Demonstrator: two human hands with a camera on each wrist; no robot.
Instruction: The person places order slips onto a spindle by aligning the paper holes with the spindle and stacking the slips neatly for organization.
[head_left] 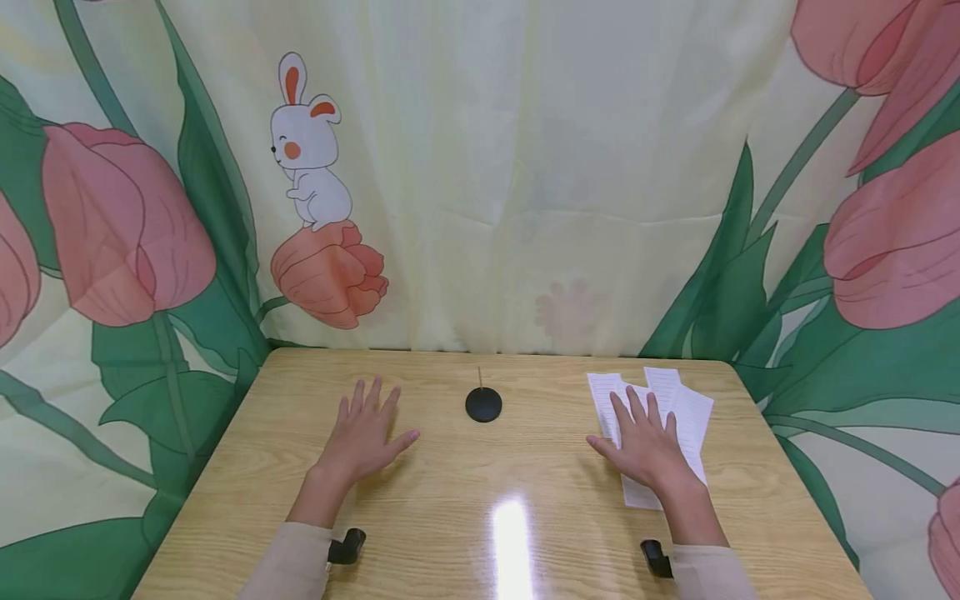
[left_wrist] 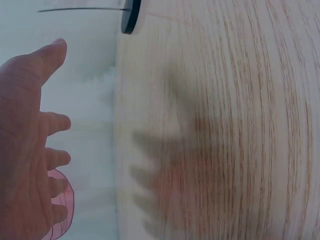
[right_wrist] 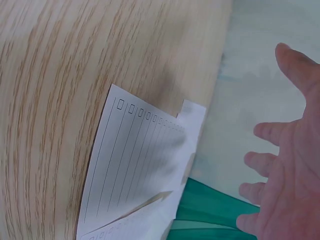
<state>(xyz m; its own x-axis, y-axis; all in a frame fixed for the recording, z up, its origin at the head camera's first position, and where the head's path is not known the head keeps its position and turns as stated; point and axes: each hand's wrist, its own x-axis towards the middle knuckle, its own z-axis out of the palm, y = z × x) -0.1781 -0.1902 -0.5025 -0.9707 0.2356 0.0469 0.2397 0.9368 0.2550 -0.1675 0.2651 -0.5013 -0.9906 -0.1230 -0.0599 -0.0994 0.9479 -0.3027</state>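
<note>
Both hands hover palm-down over the worktop [head_left: 442, 483], fingers straight and spread. The left hand [head_left: 363, 437] is above bare wood; the right hand [head_left: 645, 446] is above overlapping lined paper sheets [head_left: 693, 417], lying on the right side. Between the hands, farther back, sits a black disc [head_left: 483, 405] with a thin rod.

From the middle of the wooden tabletop [head_left: 450, 483], bare room ran toward 6 o'clock, between the left hand [head_left: 363, 437] at 10 and the right hand [head_left: 645, 446] at 2. At 12, a black disc base [head_left: 483, 406] with a thin upright rod [head_left: 480, 377] blocked the lane, passable either side; beyond, the tulip-print curtain [head_left: 450, 167] walled the far edge. Lined paper sheets [head_left: 691, 412] lay low beneath the right hand.
</note>
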